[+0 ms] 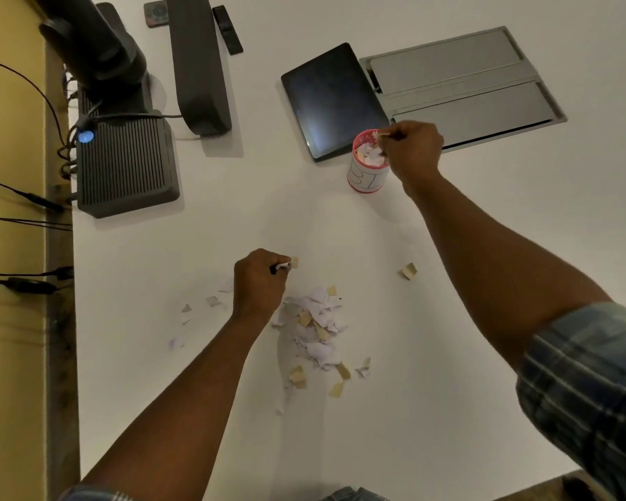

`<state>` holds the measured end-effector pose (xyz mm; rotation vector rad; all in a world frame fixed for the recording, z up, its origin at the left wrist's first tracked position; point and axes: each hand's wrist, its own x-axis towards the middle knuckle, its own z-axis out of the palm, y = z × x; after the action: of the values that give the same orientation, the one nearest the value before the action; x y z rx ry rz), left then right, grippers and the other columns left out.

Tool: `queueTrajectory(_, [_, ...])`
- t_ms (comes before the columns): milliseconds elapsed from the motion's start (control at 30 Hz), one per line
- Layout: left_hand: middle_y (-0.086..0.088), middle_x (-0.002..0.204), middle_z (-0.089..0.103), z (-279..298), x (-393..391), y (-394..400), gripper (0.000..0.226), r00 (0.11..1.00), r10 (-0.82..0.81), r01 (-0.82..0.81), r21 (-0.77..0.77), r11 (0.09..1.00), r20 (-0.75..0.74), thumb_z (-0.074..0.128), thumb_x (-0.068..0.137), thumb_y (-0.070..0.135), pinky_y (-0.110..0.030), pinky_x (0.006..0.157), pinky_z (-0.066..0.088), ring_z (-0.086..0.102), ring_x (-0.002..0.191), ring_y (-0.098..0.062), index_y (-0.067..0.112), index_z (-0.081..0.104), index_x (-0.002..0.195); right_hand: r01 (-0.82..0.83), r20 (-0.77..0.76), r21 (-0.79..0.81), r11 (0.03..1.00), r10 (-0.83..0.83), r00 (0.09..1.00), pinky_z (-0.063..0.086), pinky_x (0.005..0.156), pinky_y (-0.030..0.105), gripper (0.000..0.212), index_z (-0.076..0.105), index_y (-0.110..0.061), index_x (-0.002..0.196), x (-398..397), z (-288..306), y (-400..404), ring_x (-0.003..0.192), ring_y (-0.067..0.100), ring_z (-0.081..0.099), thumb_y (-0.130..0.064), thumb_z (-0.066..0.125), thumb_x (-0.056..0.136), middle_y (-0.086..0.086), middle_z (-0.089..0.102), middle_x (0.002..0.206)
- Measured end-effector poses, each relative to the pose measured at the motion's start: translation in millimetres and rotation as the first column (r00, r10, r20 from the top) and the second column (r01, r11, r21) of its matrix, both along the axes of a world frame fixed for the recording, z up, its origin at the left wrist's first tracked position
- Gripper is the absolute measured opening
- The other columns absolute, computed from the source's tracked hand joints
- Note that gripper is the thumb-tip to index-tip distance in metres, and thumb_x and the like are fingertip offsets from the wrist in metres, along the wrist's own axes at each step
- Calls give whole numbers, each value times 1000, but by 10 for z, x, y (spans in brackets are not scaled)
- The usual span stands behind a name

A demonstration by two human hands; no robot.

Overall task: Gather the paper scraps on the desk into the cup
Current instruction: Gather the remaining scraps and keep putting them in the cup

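Note:
A pink-rimmed white cup (365,177) stands on the white desk (449,410) and holds several paper scraps. My right hand (411,150) hovers over its right rim, fingers pinched on a small tan scrap. A heap of white and tan paper scraps (317,329) lies in the middle of the desk. My left hand (259,282) rests just left of the heap, closed on a white scrap, with a tan bit at its fingertips. A lone tan scrap (408,271) lies to the right, and small white scraps (212,301) are scattered to the left.
A dark tablet (331,101) lies right behind the cup, next to a grey recessed cable hatch (463,88). At the left stand a ribbed grey box (125,164), a black monitor arm (94,45), a dark bar-shaped device (197,63), and cables along the desk edge.

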<state>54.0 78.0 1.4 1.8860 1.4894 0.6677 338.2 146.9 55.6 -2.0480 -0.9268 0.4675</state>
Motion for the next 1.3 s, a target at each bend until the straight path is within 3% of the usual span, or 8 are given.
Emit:
queueTrajectory(200, [-6, 88, 73, -53, 47, -27, 11, 998, 24, -21, -64, 998, 51, 71, 79, 2, -5, 67, 48, 63, 73, -7, 6, 73, 89, -225, 310, -352, 909, 340, 888, 51, 83, 30, 19, 66, 1, 99, 58, -295, 437, 93, 29, 65, -15, 62, 89, 17, 68, 99])
queueTrajectory(400, [2, 88, 70, 3, 112, -53, 13, 996, -12, 18, -72, 997, 90, 71, 80, 4, -5, 72, 49, 62, 75, 2, 10, 73, 91, -237, 345, -561, 794, 484, 804, 50, 84, 37, 18, 60, 6, 102, 45, -338, 636, 94, 33, 62, -6, 56, 89, 17, 58, 88])
queueTrajectory(533, [6, 84, 69, 139, 307, 105, 12, 992, -32, 41, -68, 997, 125, 72, 79, 7, -9, 71, 52, 63, 75, 4, 13, 73, 89, -285, 316, -660, 695, 601, 734, 48, 84, 37, 29, 57, 4, 113, 83, -227, 672, 99, 35, 59, -12, 57, 89, 20, 61, 104])
queueTrajectory(700, [11, 79, 67, 394, 752, 526, 6, 984, -120, 125, -36, 991, 132, 74, 79, 16, -4, 67, 48, 61, 70, 11, 15, 75, 85, -244, 484, -589, 770, 578, 657, 49, 85, 37, 24, 66, -1, 103, 171, -68, 517, 95, 32, 62, -17, 67, 85, 17, 66, 99])
queueTrajectory(800, [9, 74, 67, 508, 1119, 824, 8, 985, -163, 161, 29, 986, 55, 69, 82, 18, -2, 63, 43, 58, 63, 4, 14, 75, 77, -264, 503, -301, 916, 388, 772, 53, 81, 34, 16, 69, -1, 98, 236, -51, 255, 84, 29, 66, -11, 59, 90, 17, 70, 94])
queueTrajectory(967, [-13, 80, 69, 527, 1809, 1309, 17, 922, -302, 338, 120, 934, -243, 60, 86, 17, -27, 65, 47, 59, 71, -18, 6, 69, 78, -74, 292, 41, 996, 59, 955, 54, 75, 36, 23, 72, -5, 94, 221, -204, -352, 77, 22, 67, -9, 51, 88, 12, 74, 89])
queueTrajectory(1167, [-21, 101, 66, 407, 2343, 1524, 26, 698, -408, 568, 108, 816, -588, 68, 82, 19, -40, 76, 50, 63, 93, -36, 1, 65, 100, -76, 235, 14, 997, 71, 969, 48, 78, 22, 23, 72, -8, 100, -38, -640, -1185, 83, 21, 69, -3, 55, 85, 8, 74, 96])
queueTrajectory(1300, [-25, 110, 60, 233, 2472, 1536, 26, 523, -432, 658, 26, 752, -735, 65, 85, 12, -39, 75, 48, 61, 98, -38, -5, 60, 105, -55, 209, -89, 994, 73, 975, 54, 78, 31, 25, 70, -9, 104, -179, -873, -1599, 86, 22, 68, -4, 54, 87, 8, 72, 99])
